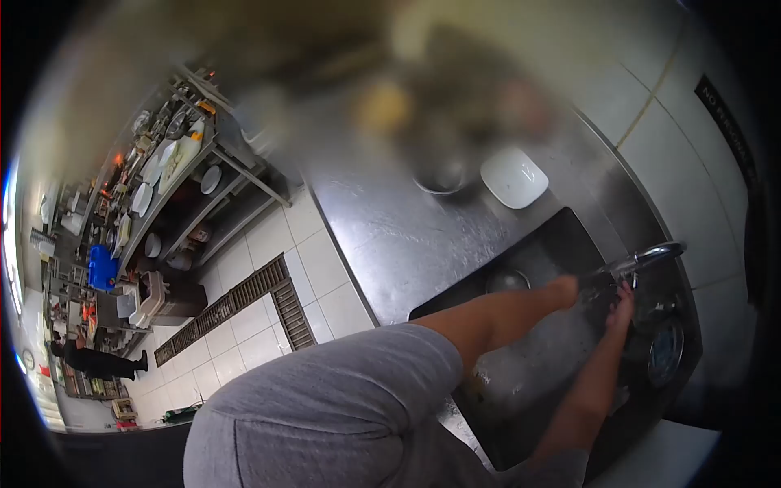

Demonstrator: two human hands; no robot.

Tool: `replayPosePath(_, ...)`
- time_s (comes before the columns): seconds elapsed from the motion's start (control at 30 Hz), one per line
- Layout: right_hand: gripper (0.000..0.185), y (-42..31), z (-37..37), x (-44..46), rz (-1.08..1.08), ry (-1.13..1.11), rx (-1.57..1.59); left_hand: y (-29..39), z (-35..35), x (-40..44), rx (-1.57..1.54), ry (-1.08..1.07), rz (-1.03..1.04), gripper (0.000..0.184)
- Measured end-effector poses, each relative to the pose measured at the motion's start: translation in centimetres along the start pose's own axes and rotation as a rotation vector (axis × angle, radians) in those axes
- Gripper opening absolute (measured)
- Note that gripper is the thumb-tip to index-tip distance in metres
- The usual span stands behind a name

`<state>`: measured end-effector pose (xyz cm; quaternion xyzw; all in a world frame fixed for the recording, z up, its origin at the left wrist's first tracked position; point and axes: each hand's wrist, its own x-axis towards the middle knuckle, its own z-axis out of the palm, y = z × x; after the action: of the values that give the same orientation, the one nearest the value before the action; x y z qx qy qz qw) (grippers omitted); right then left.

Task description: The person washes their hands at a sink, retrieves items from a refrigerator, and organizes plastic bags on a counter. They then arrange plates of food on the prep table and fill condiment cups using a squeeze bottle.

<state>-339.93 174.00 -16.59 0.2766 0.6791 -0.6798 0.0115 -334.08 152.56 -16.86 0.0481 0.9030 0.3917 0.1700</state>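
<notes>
Both my arms, in grey sleeves, reach over a dark metal sink (521, 411). My left hand (563, 291) is by the tap's spout, over the basin. Its fingers are turned away and blurred, so any hold is hidden. My right hand (621, 309) is just below the chrome tap (651, 254), its fingers stretched up towards it and apart, with nothing clearly seen in them. A round metal bowl (508, 281) lies in the sink beyond my left forearm. Near the wall side sits a round, glass-like dish or strainer (666, 351), its kind unclear.
A white square bowl (514, 179) and a metal bowl (441, 177) stand on the steel counter (366, 228). Racks of dishes (175, 167) line the left. A floor drain grate (236, 301) crosses the tiles. A person in dark clothes (98, 360) stands far off. The view's top is blurred.
</notes>
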Motion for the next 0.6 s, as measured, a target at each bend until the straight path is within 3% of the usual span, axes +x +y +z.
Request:
replayPosePath(0.07,0.038,0.3,-1.2,2.7,0.010,-0.144,0.145,-3.2,-0.3,-2.4,0.593,-0.368,0.284,0.018)
replayPosePath(0.13,0.036,0.3,-2.1,3.7,0.078,-0.369,0.455,-13.2,4.0,-3.1,0.787,-0.212,0.736,0.018)
replayPosePath(0.2,0.031,-1.7,-2.1,1.2,0.142,-0.387,0.734,-7.9,-11.2,-15.4,0.301,-0.159,0.448,0.016)
replayPosePath(0.23,0.029,-2.7,-1.9,-1.2,0.165,-0.329,0.717,-9.6,-14.2,-18.8,0.254,-0.082,0.310,0.015)
replayPosePath(0.27,0.026,-3.2,-1.3,-4.4,0.185,-0.271,0.698,-12.0,-17.3,-22.8,0.273,0.028,0.258,0.018)
replayPosePath(0.3,0.015,-2.0,-0.7,-6.4,0.094,-0.245,0.590,-13.5,-21.1,-27.4,0.322,-0.002,0.083,0.021)
replayPosePath(0.33,0.006,1.8,-2.0,-4.9,0.105,-0.429,0.438,-14.5,-25.3,-32.7,0.338,-0.043,-0.099,0.023)
replayPosePath(0.37,0.016,4.4,-0.5,-6.2,0.221,-0.132,0.210,-16.8,-28.4,-37.7,0.411,-0.076,-0.257,0.028)
replayPosePath(0.4,0.018,7.9,-0.8,-5.9,0.261,-0.148,-0.023,-20.6,-30.2,-42.8,0.442,-0.055,-0.431,0.027)
replayPosePath(0.43,0.009,11.9,-0.5,-5.2,0.209,-0.219,-0.062,-23.6,-32.4,-48.5,0.519,-0.073,-0.571,0.022)
replayPosePath(0.47,0.012,7.1,4.7,-14.5,0.270,-0.079,-0.198,-25.1,-35.2,-54.9,0.529,-0.064,-0.683,0.021)
replayPosePath(0.5,0.017,8.3,7.4,-16.1,0.200,-0.061,-0.249,-28.1,-37.2,-61.2,0.552,-0.063,-0.831,0.022)
replayPosePath(0.53,0.022,9.5,9.6,-17.5,0.131,-0.034,-0.294,-26.9,-40.4,-66.6,0.516,0.038,-1.068,0.021)
replayPosePath(0.57,0.022,9.3,13.4,-20.7,0.115,-0.060,-0.283,-30.6,-42.0,-73.1,0.509,0.195,-1.214,0.020)
replayPosePath(0.6,0.026,8.5,17.1,-24.8,-0.044,-0.116,-0.273,-30.2,-44.6,-78.5,0.591,0.287,-1.296,0.019)
